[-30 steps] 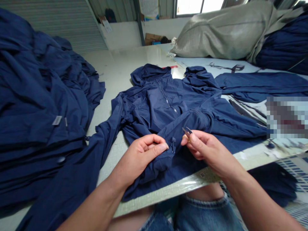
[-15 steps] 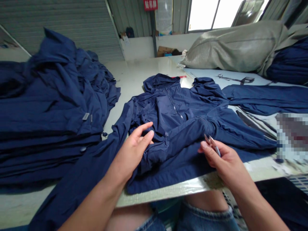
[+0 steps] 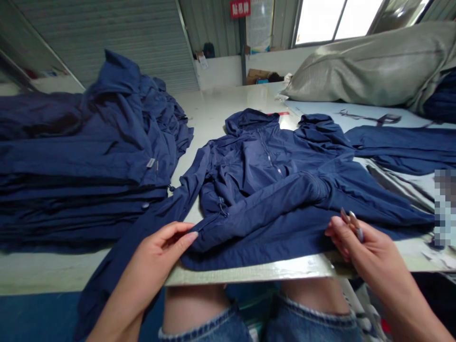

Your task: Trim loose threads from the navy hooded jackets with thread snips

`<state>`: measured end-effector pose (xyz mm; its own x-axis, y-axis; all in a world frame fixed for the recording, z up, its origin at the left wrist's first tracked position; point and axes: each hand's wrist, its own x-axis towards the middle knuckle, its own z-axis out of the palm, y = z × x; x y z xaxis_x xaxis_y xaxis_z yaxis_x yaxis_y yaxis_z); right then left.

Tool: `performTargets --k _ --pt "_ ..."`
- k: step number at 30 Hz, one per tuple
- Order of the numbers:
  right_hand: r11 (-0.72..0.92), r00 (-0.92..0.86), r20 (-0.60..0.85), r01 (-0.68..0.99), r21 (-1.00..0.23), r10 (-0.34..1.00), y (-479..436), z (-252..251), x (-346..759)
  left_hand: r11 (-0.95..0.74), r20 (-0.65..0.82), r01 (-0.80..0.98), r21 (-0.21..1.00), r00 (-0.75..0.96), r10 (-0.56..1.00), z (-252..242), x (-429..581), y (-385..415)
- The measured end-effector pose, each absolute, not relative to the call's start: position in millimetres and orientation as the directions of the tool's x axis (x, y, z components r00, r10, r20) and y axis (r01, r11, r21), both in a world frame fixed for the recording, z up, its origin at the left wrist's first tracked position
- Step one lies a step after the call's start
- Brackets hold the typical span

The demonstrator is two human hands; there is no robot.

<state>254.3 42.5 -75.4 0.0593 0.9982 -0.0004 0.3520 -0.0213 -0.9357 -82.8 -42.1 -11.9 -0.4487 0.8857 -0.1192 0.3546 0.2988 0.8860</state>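
At the near edge of the white table (image 3: 221,114), the navy hooded jacket (image 3: 263,190) lies spread, one sleeve (image 3: 256,218) folded across its front. The left hand (image 3: 160,249) has let go of the jacket since a moment ago, its fingers relaxed and open just beside that sleeve. The right hand (image 3: 370,251) has drawn back toward the table edge, its fingers pinching small metal tweezers (image 3: 352,225). Left of the jacket, past a strip of bare tabletop, sits a stack of navy jackets (image 3: 81,161).

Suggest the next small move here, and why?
Probably bring the small metal snips in the right hand over to the zipped pocket of the navy hooded jacket. The left hand lies right beside that pocket, and the snips' tips point up, away from the cloth.
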Motion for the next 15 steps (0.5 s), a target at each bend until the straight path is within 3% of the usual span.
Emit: performTargets --k 9,15 --pt "-0.072 0.068 -0.047 0.423 -0.903 0.997 41.7 -75.3 261.2 0.263 -0.069 0.363 0.894 -0.467 0.882 -10.7 -89.9 -54.9" --pt "-0.034 0.002 -0.039 0.532 -0.846 0.999 41.5 -76.8 274.5 0.247 -0.143 0.139 0.959 -0.514 0.846 -8.4 -90.8 -56.8"
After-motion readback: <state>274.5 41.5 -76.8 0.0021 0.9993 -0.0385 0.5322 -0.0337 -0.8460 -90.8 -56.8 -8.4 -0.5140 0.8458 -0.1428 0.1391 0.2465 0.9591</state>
